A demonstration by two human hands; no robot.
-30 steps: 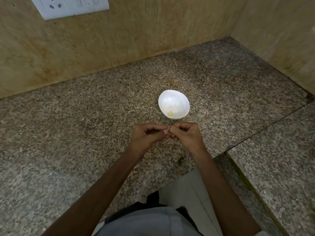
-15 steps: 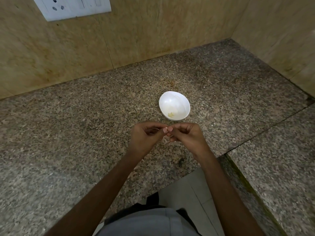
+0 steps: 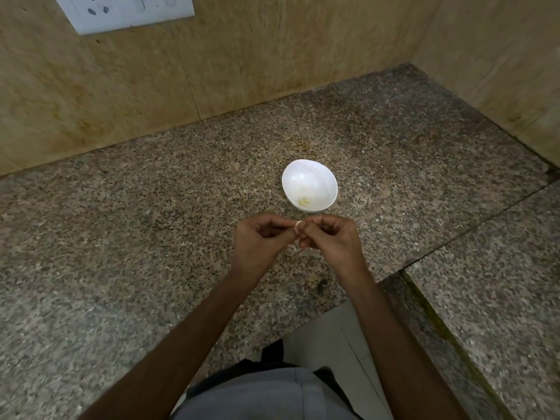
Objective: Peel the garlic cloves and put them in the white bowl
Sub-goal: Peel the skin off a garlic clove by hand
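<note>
My left hand and right hand are drawn together over the counter, fingers of both curled in and the tips meeting. Between them I pinch a clove. Only a small pale sliver of it shows, so I can't say how much skin is on it. I'd judge I'm in the middle of peeling this one, working the skin off with my nails.

Just past my knuckles, near but not touching, sits the white bowl. It holds only a few small yellowish bits low on the near side, whether peeled garlic or crumbs I can't tell. So little is done: this clove has to be finished and dropped in. I see no other cloves waiting anywhere on the counter, so I can't say how many remain.

Under my hands lie what may be pale scraps of skin. Nearer me there is a dark mark by the counter's edge. Behind the bowl rises the wall with a white switch plate. Nothing stands between my hands and the bowl.
</note>
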